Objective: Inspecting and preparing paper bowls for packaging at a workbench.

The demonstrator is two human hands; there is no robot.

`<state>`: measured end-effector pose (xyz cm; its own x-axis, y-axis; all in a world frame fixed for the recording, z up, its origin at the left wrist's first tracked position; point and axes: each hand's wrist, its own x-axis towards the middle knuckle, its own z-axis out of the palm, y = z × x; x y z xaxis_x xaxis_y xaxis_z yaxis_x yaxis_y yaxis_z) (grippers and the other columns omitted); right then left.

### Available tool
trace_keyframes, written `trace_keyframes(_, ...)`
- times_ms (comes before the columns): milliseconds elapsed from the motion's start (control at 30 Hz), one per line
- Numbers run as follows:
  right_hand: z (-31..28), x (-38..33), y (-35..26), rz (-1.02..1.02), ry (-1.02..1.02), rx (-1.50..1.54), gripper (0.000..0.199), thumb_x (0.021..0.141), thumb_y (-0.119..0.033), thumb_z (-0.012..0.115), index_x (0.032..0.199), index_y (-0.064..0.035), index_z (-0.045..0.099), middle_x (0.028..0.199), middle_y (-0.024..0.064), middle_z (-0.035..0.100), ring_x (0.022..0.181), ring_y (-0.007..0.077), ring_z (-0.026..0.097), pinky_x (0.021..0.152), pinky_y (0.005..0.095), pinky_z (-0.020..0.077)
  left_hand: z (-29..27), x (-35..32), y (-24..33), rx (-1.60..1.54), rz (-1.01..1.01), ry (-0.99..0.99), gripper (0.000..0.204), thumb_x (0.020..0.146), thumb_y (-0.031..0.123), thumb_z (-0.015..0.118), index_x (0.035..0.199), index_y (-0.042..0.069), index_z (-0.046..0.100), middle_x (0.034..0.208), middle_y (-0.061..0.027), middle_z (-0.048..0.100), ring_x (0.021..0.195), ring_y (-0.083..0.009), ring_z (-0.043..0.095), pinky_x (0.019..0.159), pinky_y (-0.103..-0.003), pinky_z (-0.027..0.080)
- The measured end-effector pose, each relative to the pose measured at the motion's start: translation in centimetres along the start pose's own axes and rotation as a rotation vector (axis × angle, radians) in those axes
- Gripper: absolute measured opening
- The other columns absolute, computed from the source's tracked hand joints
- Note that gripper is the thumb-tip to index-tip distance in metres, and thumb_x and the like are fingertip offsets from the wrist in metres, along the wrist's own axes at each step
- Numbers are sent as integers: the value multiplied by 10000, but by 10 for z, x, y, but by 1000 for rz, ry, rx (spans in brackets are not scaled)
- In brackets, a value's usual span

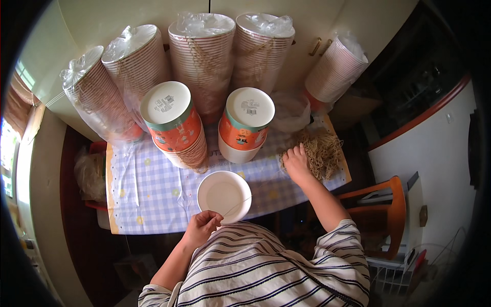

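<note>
My left hand (203, 225) is closed in a pinch at the near rim of a white paper bucket (220, 197), which stands open side up at the table's front edge. From its fingertips a thin, pale wire-like strand (238, 205) slants up across the bucket's mouth; its exact kind is too fine to make out. On the right, my right hand (296, 162) rests at the left side of a heap of tan cord (321, 153), fingers bent into the strands. Beyond the bucket, upside-down orange paper buckets with green bands stand in a left stack (176, 134) and a right stack (242, 134).
Tall plastic-wrapped stacks of paper buckets (202, 66) line the back against pale cabinet doors, another wrapped stack (335, 71) at the far right. A blue checked cloth (153, 192) covers the table. An orange wooden chair (394, 215) stands at the right.
</note>
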<state>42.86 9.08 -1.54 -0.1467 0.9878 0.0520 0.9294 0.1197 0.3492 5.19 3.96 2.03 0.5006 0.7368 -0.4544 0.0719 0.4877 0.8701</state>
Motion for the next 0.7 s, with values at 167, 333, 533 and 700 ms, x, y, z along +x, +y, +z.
trace_keyframes(167,-67,2,-34,-108,26,-30,259,767,-103,527,979,14,617,968,156,576,1019,325,500,1045,510,275,6,0,7,55,9,-17,162,912,150,578,934,-3,626,745,1,610,655,-50,512,608,-193,428)
trace_keyframes(333,-131,0,-71,-347,184,425,308,795,-97,502,1073,20,561,1023,159,547,1033,295,503,1001,490,334,9,2,10,48,3,-69,147,916,121,559,959,-7,618,776,13,598,673,-40,495,617,-188,421)
trace_keyframes(533,-142,-22,-125,-525,9,1113,540,863,-237,559,1288,48,388,1076,199,530,974,323,550,871,388,456,16,6,8,74,62,-118,141,914,90,545,986,-13,609,843,-20,622,774,-75,538,718,-225,457)
trace_keyframes(700,-141,-26,-132,-591,-55,860,476,806,-210,621,1184,39,474,833,105,584,693,247,622,614,334,522,20,5,15,121,140,-148,152,915,69,527,1013,-22,600,900,-47,640,827,-90,558,766,-242,466)
